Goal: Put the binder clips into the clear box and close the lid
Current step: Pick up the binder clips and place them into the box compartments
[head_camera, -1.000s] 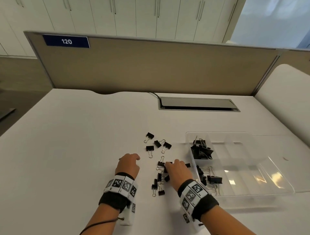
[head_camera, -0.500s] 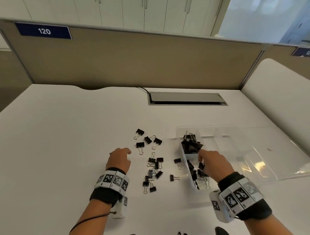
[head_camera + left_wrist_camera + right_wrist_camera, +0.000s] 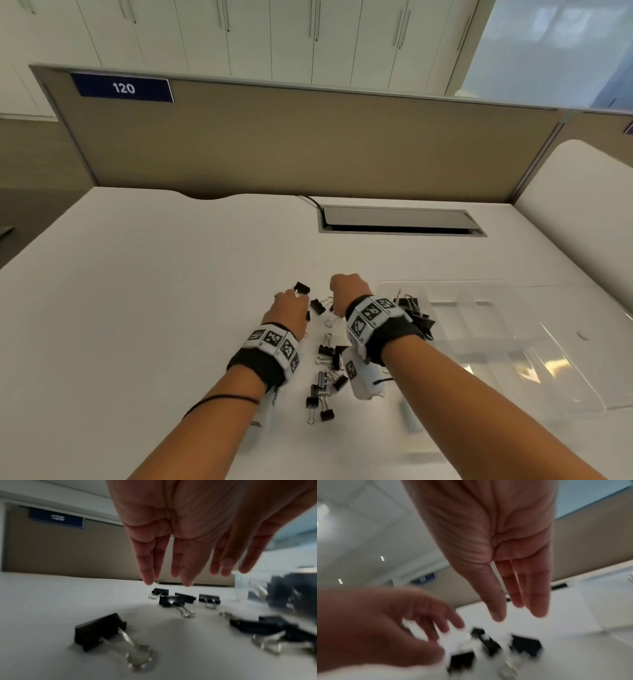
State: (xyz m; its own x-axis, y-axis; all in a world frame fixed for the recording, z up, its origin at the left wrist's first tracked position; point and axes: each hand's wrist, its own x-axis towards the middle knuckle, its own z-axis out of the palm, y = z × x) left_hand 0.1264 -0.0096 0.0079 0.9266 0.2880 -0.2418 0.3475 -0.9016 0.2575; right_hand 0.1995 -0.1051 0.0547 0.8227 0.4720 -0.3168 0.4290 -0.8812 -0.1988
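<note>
**Both hands over the far clips, nothing picked up yet**

My left hand (image 3: 287,308) and right hand (image 3: 346,289) hover over the far end of the binder clips (image 3: 325,377) scattered on the white desk (image 3: 144,308). The wrist views show both sets of fingers hanging straight and loose, holding nothing. Loose clips run from between my hands back toward me in a line. The clear box (image 3: 479,329) sits just right of them, its lid (image 3: 565,373) swung open to the right, with a heap of clips already in its left compartment (image 3: 416,313).

I judge this the gathering step, partway through. Next I need to lower my fingers, pinch a clip apiece by body or wire handles, and carry them right over the box wall. The lid waits until the desk holds none.
</note>
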